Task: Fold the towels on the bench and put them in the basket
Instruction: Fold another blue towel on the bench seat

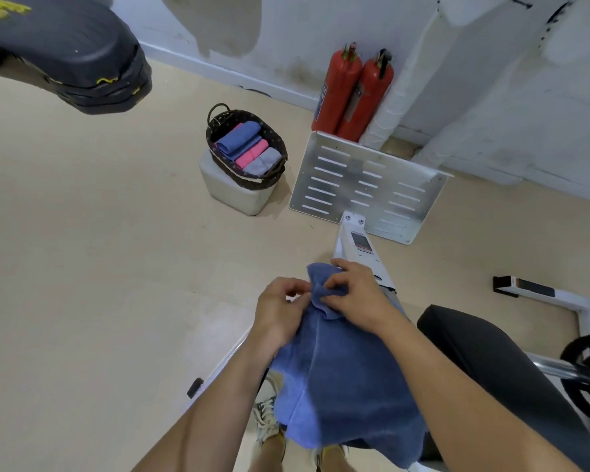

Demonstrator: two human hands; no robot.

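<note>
I hold a blue towel (341, 379) near me, above the floor. My left hand (280, 311) and right hand (351, 291) both pinch its far edge with curled fingers. The basket (249, 148) sits far off, with folded towels (241, 139) inside.

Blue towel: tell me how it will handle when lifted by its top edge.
Probably floppy: the towel sags and bunches below the left hand and right hand. Likely light, since fingertip pinches carry it. Its fuzzy cloth looks unlikely to slip.
</note>
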